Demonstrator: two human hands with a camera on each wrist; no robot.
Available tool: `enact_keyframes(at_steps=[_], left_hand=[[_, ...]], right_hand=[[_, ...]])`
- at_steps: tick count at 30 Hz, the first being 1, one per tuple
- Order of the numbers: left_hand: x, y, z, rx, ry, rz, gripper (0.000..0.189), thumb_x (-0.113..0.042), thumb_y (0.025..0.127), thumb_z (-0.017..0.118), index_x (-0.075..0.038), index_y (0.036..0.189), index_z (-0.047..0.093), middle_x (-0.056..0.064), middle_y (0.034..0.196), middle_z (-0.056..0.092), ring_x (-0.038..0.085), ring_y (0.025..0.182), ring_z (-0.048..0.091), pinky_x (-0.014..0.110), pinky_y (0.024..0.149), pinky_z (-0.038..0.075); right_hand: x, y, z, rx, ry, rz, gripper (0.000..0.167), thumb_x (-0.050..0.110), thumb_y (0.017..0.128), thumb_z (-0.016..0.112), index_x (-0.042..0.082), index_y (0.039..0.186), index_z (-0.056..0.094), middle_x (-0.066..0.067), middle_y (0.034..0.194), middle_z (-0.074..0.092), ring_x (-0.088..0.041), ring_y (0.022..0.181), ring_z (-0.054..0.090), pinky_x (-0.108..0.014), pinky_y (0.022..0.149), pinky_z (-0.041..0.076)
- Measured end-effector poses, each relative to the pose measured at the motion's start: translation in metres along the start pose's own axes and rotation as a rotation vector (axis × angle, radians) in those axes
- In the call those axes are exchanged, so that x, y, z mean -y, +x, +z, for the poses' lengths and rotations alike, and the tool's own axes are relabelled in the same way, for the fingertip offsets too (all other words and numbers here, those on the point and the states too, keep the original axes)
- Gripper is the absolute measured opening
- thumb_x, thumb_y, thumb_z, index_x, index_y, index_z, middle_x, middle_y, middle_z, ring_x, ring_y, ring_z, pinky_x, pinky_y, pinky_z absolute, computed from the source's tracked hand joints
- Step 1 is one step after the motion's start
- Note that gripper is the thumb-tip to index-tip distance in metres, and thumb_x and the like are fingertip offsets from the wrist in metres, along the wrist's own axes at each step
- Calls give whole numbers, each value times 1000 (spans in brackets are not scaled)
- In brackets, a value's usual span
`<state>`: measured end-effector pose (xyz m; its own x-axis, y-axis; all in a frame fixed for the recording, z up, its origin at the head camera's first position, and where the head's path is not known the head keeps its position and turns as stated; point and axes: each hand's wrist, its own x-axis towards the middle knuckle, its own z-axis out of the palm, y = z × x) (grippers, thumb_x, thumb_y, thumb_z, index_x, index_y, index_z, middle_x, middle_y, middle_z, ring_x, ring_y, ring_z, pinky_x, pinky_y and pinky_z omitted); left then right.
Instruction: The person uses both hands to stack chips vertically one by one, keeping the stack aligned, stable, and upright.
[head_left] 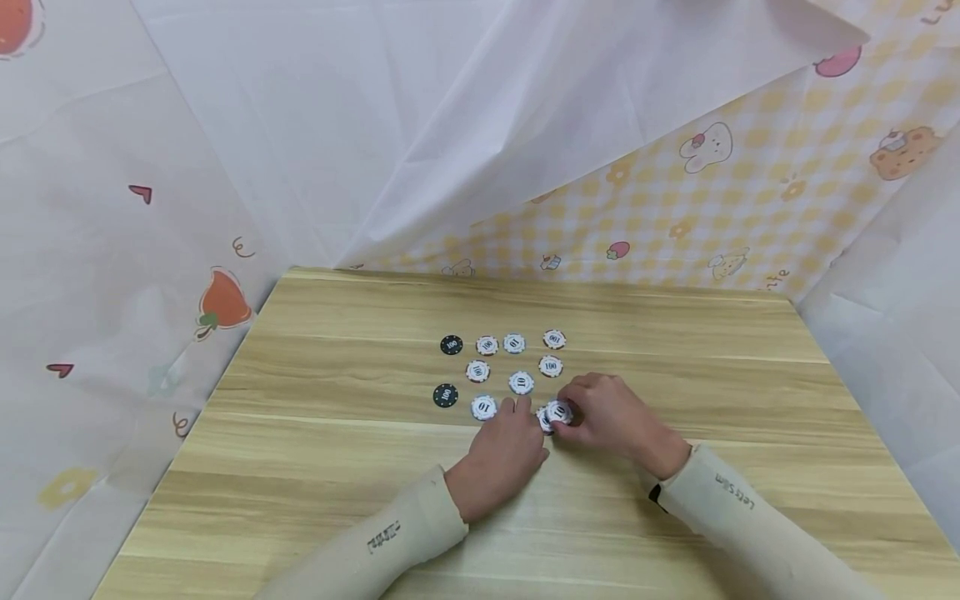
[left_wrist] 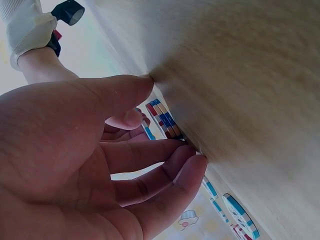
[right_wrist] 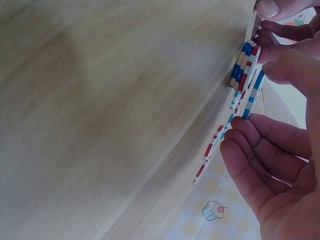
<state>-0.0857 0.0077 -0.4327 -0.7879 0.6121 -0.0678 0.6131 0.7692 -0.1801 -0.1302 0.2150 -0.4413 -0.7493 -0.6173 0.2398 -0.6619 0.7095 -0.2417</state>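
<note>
Between thumb and fingertips my right hand (head_left: 611,417) pinches a blue-edged poker chip (head_left: 558,412) marked 10. It overlaps a short stack of poker chips (head_left: 544,421). In the right wrist view the held chip (right_wrist: 253,95) is tilted beside the stack (right_wrist: 245,66), whose top chip has a red and white edge. Left of the stack, my left hand (head_left: 504,450) rests at the tabletop with its fingers loosely bent. The left wrist view shows its thumb apart from the fingers (left_wrist: 187,172), nothing gripped between them, and the stack (left_wrist: 164,119) just beyond.
Loose chips lie flat ahead of the hands on the wooden table (head_left: 337,467): two black 100 chips (head_left: 452,345), several red-edged 100 chips (head_left: 551,366) and several blue-edged 10 chips (head_left: 521,382). One 10 chip (head_left: 483,407) lies just left of my left fingers. Printed cloth (head_left: 675,217) hangs behind the table.
</note>
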Motion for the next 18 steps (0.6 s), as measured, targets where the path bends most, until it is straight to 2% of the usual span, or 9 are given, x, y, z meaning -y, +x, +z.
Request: enact_keyframes(at_steps=[7,18], left_hand=[[0,0,1,1,7,4,42,-49,106,72,-9,112,83,6,105,64,18,88,57,21,67,54],[0,1,1,-5,1,1,40,-47,107,71,-9,110,83,6,102,64,18,86,56,21,65,53]], right_hand=[[4,1,1,-14,1,-44,27,26,85,92,6,100,82,2,89,74,-8,76,63,-32,70,58],[4,0,7,-29,13,-94,27,23,85,92,6,103,83,-1,93,74,-8,76,62,-32,69,58]])
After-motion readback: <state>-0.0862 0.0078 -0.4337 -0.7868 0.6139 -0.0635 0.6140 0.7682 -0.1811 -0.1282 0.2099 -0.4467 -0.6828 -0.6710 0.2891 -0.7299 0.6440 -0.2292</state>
